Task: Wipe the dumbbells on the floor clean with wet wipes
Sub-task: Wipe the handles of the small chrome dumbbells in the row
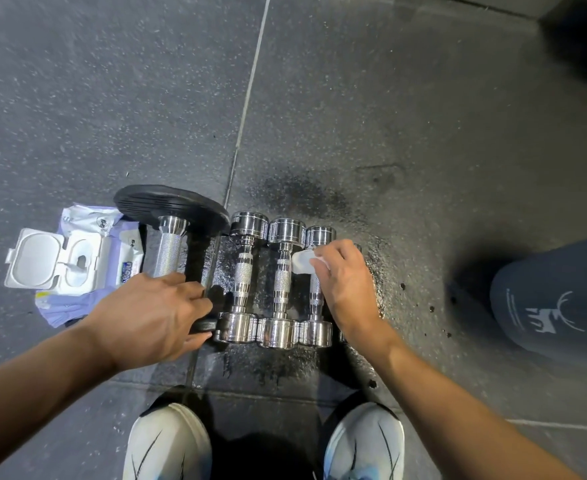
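Chrome dumbbells (280, 282): 3 small ones lie side by side on the floor (112, 98), heads touching, just right of a larger dumbbell (170, 249) with black plates. A 4th small one may sit behind the right hand, but it is mostly hidden.
Wet wipe (301, 262): white and bunched, pressed on the far part of the handle of the 3rd small dumbbell (316, 299).
Right hand (347, 282): fingers pinch the wipe against that handle.
Left hand (153, 313): fingers curled over the near black plate (202, 325) of the larger dumbbell, gripping its rim.
Step in hand: probably rubbing down the 3rd handle.
Doing it well: wrap the wipe round the knurled grip, then twist while drawing it along, so the grooves come clean. Roll the dumbbell to reach its underside, then do both heads.
Bracing: the left hand would help more on the small row, which could roll under pressure.
Risk: the floor under the row looks wet, so a cleaned underside may pick up grime again.
Wipes pack (77, 265): lid open, left of the larger dumbbell, near enough for a fresh sheet.
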A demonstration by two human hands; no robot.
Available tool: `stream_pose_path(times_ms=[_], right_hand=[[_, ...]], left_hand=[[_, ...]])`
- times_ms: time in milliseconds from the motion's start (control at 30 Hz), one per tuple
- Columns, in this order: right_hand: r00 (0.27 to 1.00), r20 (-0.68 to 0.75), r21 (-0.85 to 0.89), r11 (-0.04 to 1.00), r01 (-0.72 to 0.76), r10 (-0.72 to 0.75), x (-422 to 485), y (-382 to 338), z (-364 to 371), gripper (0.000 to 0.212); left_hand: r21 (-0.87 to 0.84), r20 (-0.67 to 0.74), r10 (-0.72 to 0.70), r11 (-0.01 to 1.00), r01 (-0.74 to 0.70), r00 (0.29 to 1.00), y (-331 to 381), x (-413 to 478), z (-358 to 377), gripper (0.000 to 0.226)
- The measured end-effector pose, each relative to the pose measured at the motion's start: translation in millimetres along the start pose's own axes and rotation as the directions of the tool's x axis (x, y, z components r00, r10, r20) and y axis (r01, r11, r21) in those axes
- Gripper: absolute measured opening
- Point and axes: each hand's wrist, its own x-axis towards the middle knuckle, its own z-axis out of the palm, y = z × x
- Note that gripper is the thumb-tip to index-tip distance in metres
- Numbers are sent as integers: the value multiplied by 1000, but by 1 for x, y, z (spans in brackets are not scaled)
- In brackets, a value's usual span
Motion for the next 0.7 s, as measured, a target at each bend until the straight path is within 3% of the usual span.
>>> stream_pose_path(times_ms=[100, 367, 467, 567, 700], right_hand=[[998, -56, -34, 999, 35, -37, 0, 0, 1, 13], [997, -44, -37, 998, 54, -56, -3, 3, 5, 6], [998, 60, 7, 1000, -13, 12, -12, -1, -4, 3], [977, 203, -2, 998, -60, 59, -31, -7, -10, 16], [943, 320, 43, 993, -114, 94, -43, -9, -19, 12]], left_hand=[[7, 1, -2, 1000, 2, 1000, 0, 0, 1, 36], [-8, -6, 2, 1000, -2, 1000, -2, -2, 3, 35], [-22, -20, 6, 1000, -7, 1000, -3, -3, 5, 36], [-27, -21, 8, 1000, -9, 1000, -3, -4, 6, 37], [-23, -33, 12, 1000, -12, 999, -4, -3, 6, 38]])
